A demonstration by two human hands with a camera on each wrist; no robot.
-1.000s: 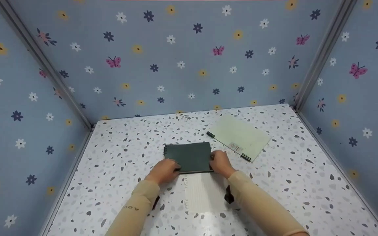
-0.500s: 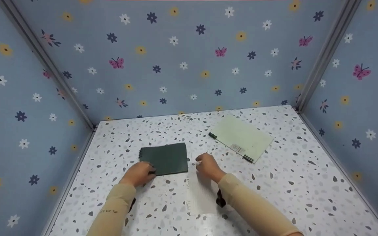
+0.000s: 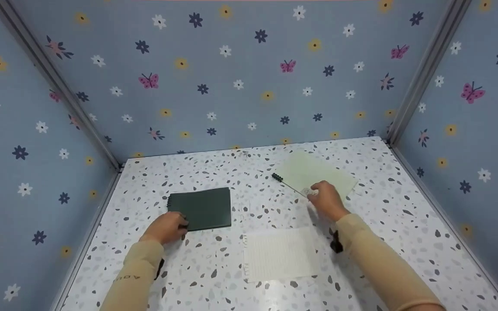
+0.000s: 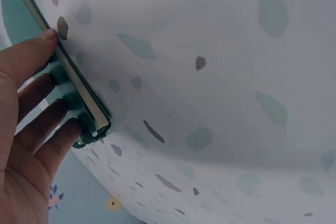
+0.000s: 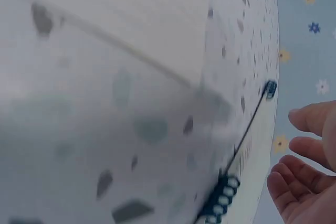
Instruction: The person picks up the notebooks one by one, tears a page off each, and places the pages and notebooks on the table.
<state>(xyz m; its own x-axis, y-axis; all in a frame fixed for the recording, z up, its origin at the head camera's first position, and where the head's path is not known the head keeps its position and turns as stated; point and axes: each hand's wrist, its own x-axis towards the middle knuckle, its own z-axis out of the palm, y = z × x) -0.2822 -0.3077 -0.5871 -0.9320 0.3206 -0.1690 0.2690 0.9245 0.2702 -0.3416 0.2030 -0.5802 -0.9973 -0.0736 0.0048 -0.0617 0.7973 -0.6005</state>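
Observation:
In the head view, a dark green spiral notebook (image 3: 205,207) lies flat at left of centre, coil side to the left. My left hand (image 3: 164,228) holds its near left corner, thumb at the near edge and fingers over the cover, as the left wrist view shows of the green notebook (image 4: 68,85). My right hand (image 3: 329,201) is over the pale green spiral notebook (image 3: 314,166), covering part of its coil edge and printed label. In the right wrist view the fingers (image 5: 299,177) of that hand are loosely bent, with nothing between them.
A loose sheet of lined paper (image 3: 279,255) with a torn left edge lies on the speckled tabletop (image 3: 231,293) in front of the hands. Flower-patterned panels (image 3: 249,77) enclose the back and both sides.
The dark green notebook has slid left with my left hand, uncovering the tabletop behind the lined sheet. My right hand has let go of it and moved right, over the pale green notebook.

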